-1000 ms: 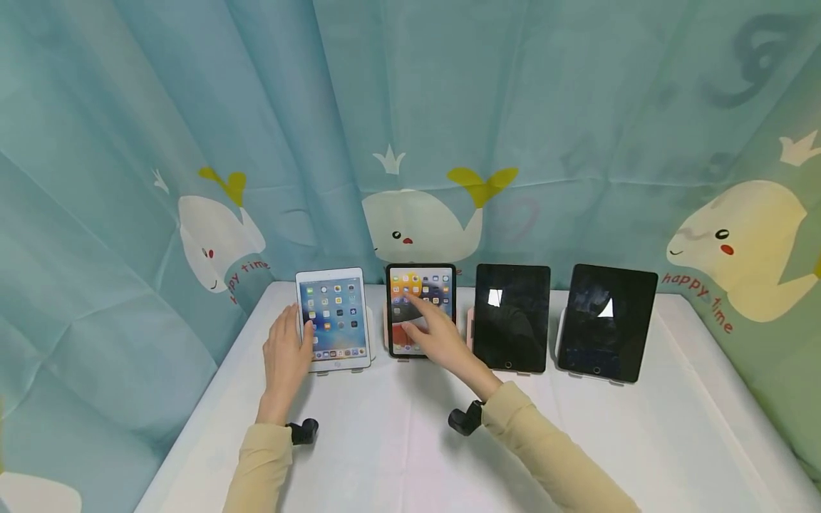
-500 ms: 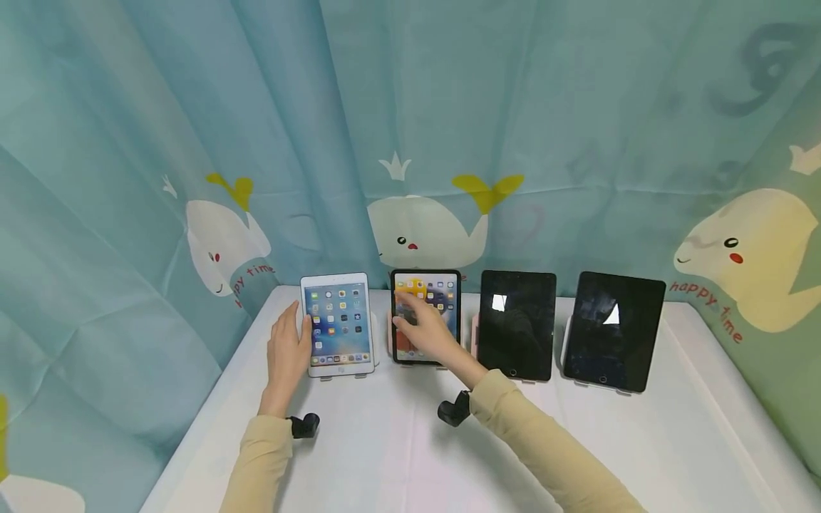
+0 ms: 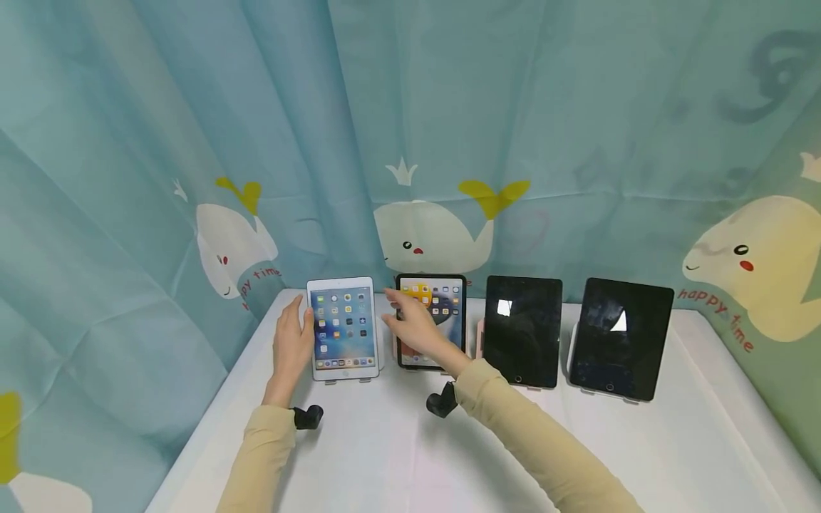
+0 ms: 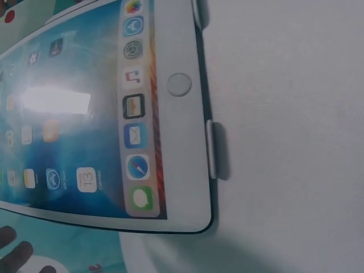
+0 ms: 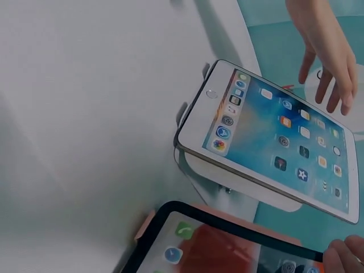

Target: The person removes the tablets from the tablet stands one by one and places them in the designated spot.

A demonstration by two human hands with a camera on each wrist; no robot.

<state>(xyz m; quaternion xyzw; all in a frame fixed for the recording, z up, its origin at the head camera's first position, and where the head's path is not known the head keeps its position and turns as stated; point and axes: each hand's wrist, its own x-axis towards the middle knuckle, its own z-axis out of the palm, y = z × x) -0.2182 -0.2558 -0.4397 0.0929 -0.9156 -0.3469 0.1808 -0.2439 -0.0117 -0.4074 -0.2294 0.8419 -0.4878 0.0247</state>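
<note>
A white tablet (image 3: 346, 335) leans on a stand, its screen lit with app icons. My left hand (image 3: 291, 349) is upright at its left edge, fingers extended and thumb overlapping the edge. In the right wrist view a gap shows between that left hand (image 5: 324, 48) and the white tablet (image 5: 261, 136). My right hand (image 3: 418, 329) hangs in front of a lit black-framed tablet (image 3: 452, 342), covering part of its screen. Its relaxed fingers point left at the gap between the two tablets. Neither hand holds anything.
Two dark-screened black tablets (image 3: 522, 331) (image 3: 622, 338) stand on the right of the same row. All lean on small stands on a white table (image 3: 398, 442). A blue whale-print curtain (image 3: 308, 142) hangs close behind. Each wrist wears a black camera (image 3: 442, 400).
My right hand has moved left off the black-framed tablet's screen, toward the white tablet. The left thumb has slid slightly off the white tablet's face. The head view has shifted a little.
</note>
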